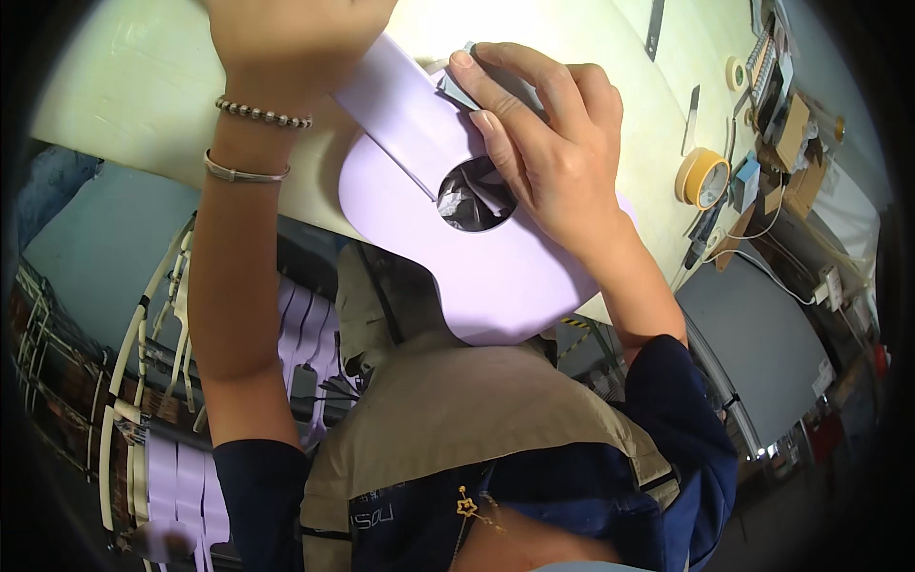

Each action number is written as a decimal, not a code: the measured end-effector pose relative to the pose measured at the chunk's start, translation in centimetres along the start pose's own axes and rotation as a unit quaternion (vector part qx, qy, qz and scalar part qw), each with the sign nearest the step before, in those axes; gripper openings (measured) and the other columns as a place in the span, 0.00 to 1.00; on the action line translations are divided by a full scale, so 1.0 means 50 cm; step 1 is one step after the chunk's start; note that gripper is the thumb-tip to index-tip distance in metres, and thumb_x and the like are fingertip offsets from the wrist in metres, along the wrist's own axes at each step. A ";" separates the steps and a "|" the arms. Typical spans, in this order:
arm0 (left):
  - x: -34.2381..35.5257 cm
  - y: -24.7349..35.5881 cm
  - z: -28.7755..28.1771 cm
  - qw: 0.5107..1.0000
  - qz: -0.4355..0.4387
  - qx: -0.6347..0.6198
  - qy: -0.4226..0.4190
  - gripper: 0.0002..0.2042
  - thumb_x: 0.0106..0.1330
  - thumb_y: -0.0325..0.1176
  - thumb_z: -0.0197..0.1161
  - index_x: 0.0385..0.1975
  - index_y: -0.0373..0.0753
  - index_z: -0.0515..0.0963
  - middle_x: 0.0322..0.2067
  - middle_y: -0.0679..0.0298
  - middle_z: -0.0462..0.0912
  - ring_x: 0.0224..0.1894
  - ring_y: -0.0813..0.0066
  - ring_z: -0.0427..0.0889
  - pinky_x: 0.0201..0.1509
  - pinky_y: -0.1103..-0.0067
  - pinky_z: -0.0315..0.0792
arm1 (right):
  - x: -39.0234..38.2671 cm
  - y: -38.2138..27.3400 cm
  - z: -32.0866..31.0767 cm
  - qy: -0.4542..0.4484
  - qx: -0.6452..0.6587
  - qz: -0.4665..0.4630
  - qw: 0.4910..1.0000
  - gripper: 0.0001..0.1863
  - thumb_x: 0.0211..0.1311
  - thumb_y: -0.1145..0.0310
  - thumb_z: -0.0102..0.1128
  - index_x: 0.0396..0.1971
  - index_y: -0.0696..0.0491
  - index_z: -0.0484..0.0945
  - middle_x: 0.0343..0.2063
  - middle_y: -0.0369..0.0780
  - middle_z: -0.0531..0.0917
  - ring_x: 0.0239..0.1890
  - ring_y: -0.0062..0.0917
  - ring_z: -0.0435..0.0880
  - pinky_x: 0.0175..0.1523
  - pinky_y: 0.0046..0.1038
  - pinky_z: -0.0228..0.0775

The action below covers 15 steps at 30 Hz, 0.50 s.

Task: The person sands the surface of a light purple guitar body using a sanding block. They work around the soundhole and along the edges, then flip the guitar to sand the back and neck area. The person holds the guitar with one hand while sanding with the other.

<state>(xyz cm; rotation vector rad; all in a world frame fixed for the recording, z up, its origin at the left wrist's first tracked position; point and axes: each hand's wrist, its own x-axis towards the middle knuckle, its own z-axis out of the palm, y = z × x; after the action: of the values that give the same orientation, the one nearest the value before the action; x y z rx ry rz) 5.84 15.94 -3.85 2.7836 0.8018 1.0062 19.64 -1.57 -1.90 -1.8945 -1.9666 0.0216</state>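
A lilac ukulele (505,276) with a round sound hole lies face up across the table's near edge, its lower end toward my lap and its neck pointing up and left. My right hand (562,143) rests over the upper body beside the neck, fingers bent and pressing a folded grey sheet, like sandpaper (459,92), against the edge there. My left hand (300,43) is at the far part of the neck. Its fingers lie beyond the top of the picture, so its grip is hidden. Crumpled dark and silvery material shows inside the sound hole.
On the table (105,105) at the right are a yellow tape roll (702,178), a flat metal blade (691,119), a blue block (746,178) and a smaller tape roll (735,72). Racks with more lilac instrument parts (181,486) stand at lower left. A grey chair (762,334) is at right.
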 end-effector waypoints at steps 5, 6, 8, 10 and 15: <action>-0.004 0.000 0.020 0.993 0.041 -0.015 0.107 0.09 0.48 0.28 0.70 0.30 0.37 0.80 0.28 0.62 0.80 0.35 0.61 0.78 0.57 0.58 0.65 | -0.058 -0.012 -0.028 -0.016 0.004 0.021 1.000 0.22 0.49 0.64 0.67 0.49 0.44 0.83 0.47 0.26 0.80 0.33 0.26 0.68 0.39 0.27 0.58; -0.004 0.005 0.019 0.994 0.039 -0.013 0.096 0.09 0.48 0.28 0.70 0.30 0.38 0.80 0.28 0.62 0.80 0.35 0.62 0.78 0.58 0.58 0.65 | -0.041 -0.004 -0.022 -0.013 0.004 0.008 1.000 0.23 0.49 0.64 0.67 0.49 0.44 0.83 0.47 0.26 0.80 0.33 0.26 0.68 0.39 0.26 0.59; -0.005 0.001 0.016 0.997 0.032 0.000 0.070 0.09 0.49 0.28 0.70 0.30 0.38 0.80 0.28 0.63 0.80 0.35 0.62 0.78 0.59 0.58 0.64 | 0.004 0.009 -0.001 0.000 0.013 -0.015 1.000 0.24 0.48 0.65 0.68 0.50 0.44 0.83 0.47 0.27 0.81 0.32 0.26 0.67 0.39 0.27 0.59; -0.006 0.001 0.016 0.997 0.030 0.003 0.066 0.09 0.49 0.28 0.70 0.30 0.38 0.80 0.28 0.63 0.80 0.35 0.62 0.78 0.60 0.57 0.64 | -0.019 0.004 -0.010 -0.007 0.015 0.000 1.000 0.23 0.49 0.65 0.67 0.50 0.44 0.83 0.46 0.27 0.81 0.31 0.26 0.67 0.38 0.27 0.59; 0.001 0.014 -0.003 0.999 0.027 0.025 0.022 0.10 0.49 0.29 0.70 0.32 0.38 0.80 0.28 0.63 0.80 0.35 0.62 0.78 0.60 0.57 0.63 | -0.037 0.003 -0.020 -0.011 0.017 0.002 1.000 0.22 0.49 0.65 0.67 0.49 0.43 0.84 0.46 0.27 0.81 0.31 0.26 0.67 0.39 0.27 0.58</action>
<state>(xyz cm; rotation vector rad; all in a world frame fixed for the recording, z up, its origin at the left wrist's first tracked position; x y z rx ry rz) 6.09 15.35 -3.55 2.8499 0.7722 1.0741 20.06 -3.61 -1.56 -1.8835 -1.9654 0.0768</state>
